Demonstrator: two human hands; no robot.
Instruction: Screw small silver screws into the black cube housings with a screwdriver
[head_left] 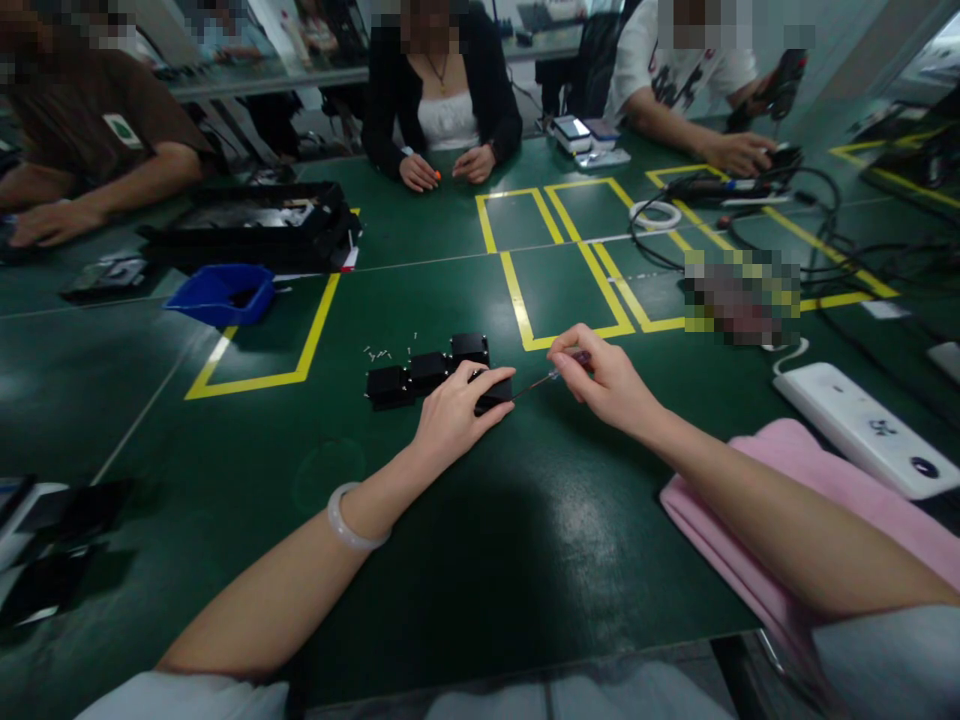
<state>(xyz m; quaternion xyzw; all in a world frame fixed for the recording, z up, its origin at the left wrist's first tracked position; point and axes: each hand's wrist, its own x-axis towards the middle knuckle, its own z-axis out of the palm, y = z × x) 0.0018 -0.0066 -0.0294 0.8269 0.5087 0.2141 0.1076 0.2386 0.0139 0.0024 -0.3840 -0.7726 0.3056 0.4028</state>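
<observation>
My left hand (457,408) grips a small black box (493,393) on the green table, thumb and fingers closed around its sides. In my right hand (596,372) is a screwdriver (555,375), its handle pinched between the fingers. The thin shaft points left, and its tip reaches the right side of the held box; whether it sits on a screw is too small to tell. Beyond my left hand stand three similar black boxes (428,371) in a slanting row. Several tiny screws (379,354) lie loose behind them.
A blue bin (223,294) and a black tray-like case (255,225) stand at the left. On the right are a white power strip (862,425), a pink cloth (780,500) and tangled black cables (825,215). Yellow tape (517,300) marks the table. Co-workers sit opposite.
</observation>
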